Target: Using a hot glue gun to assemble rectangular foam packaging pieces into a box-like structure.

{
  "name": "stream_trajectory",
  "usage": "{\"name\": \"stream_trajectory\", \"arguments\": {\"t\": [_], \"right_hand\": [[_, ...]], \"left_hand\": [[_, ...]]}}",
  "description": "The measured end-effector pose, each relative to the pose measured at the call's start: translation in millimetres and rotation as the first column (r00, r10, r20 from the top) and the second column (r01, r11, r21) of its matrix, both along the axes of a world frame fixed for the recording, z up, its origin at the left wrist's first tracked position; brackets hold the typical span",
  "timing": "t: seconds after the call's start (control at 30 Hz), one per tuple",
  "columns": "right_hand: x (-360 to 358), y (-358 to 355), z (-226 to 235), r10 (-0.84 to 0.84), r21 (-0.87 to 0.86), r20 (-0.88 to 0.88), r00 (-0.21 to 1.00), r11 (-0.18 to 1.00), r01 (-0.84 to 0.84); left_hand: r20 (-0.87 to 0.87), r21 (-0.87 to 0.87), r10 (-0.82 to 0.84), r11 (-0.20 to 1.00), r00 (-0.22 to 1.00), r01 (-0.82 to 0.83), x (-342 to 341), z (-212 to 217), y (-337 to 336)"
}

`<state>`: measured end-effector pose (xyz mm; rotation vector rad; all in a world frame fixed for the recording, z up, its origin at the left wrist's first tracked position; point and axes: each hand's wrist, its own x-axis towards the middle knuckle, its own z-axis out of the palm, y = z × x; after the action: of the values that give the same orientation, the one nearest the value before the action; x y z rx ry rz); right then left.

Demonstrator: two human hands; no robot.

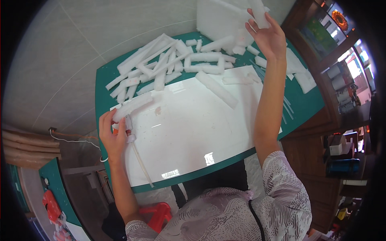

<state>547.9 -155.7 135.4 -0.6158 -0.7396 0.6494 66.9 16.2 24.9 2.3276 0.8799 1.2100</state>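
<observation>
R hand [268,36] is loosely closed on foam strip [258,11], betw. thumb & fingers. L hand [112,136] is part-curled beside white tool [128,122]; can't tell if gripping. Pls pinch foam softly, approx. mid-length; it may crumble.

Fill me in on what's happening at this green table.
The person's right hand is raised on the far right, with a white foam-like strip between thumb and fingers. The left hand is at the left end of another white strip; a small pale object shows beside its thumb, partly hidden. A glossy white board lies on the green table, and more white pieces, including a rectangular frame, are heaped along the far side.
</observation>
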Motion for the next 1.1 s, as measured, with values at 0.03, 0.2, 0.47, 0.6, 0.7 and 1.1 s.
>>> {"name": "stream_trajectory", "arguments": {"t": [0.03,0.2,0.47,0.6,0.7,1.1], "right_hand": [[1.8,-2.6,0.0,-0.013,-0.003,0.003,1.0,1.0,0.013],[-1.1,2.4,-5.7,-0.016,0.007,-0.133,0.991,1.0,0.017],[-4.7,-6.0,4.3,0.163,0.009,0.148,0.976,0.986,-0.166],[-36.4,-15.3,25.3,0.324,0.034,0.336,0.884,0.934,-0.355],[-78.6,-19.0,41.9,0.448,0.028,0.387,0.806,0.868,-0.496],[-176.5,28.0,22.5,0.628,-0.427,0.433,0.646,0.774,-0.467]], "left_hand": [[-0.003,-0.008,0.006,1.0,1.0,-0.006,0.5,-0.8,0.1],[-0.037,0.029,0.005,1.0,0.999,-0.004,-4.6,-5.1,2.3],[-0.033,0.031,-0.005,0.999,0.999,0.006,-2.7,-6.4,3.0],[-0.052,0.063,-0.042,0.997,0.998,0.046,-5.3,-7.5,5.4],[-0.059,0.038,-0.098,0.994,0.993,0.1,-4.4,0.3,0.6],[-0.302,-0.173,-0.421,0.906,0.855,0.385,8.0,-1.4,-22.1]]}}
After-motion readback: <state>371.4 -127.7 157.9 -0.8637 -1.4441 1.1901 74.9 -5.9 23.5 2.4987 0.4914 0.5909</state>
